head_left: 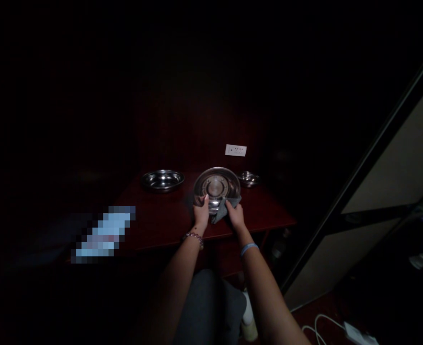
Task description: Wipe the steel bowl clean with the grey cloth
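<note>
A round stainless steel basin (216, 184) is tilted up above the dark red table, its inside facing me. My left hand (201, 212) grips its near left rim, thumb on the inner side and fingers hidden behind. At the near right rim, my right hand (235, 213) pinches a grey cloth (220, 213) against the metal. A second steel basin (163, 180) sits on the table to the left. Behind the held one, on the right, is a smaller steel bowl (249, 178), partly covered by it.
The dark red table (161, 227) runs along a wall with a white power socket (236, 150). A framed sliding panel (383, 177) stands at right. On the floor lie a white cable and power strip (358, 334). A blurred-out bright patch (105, 235) is at left.
</note>
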{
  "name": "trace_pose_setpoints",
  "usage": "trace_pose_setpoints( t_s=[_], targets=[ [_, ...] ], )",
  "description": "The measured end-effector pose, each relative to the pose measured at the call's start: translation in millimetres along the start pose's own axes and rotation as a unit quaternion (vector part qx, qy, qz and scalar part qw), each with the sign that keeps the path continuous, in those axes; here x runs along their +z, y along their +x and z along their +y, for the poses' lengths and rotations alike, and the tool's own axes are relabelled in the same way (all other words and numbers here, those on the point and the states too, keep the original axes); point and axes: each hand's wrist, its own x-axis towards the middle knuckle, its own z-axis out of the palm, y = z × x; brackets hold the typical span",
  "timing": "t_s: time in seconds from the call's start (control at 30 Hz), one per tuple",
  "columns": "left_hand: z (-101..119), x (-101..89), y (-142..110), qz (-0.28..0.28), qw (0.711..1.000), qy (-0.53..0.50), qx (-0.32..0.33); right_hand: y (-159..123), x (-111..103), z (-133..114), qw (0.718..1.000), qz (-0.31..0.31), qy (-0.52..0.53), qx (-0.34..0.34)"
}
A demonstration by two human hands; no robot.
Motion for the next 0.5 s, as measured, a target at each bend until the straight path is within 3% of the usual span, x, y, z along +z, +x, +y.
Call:
trace_pose_setpoints(
  t_s=[0.5],
  targets=[
    [15.2, 2.6, -8.3, -0.004, 0.999, -0.022, -0.039, 1.5, -1.8, 2.0, 1.0, -0.001, -0.014, 0.009]
  ],
)
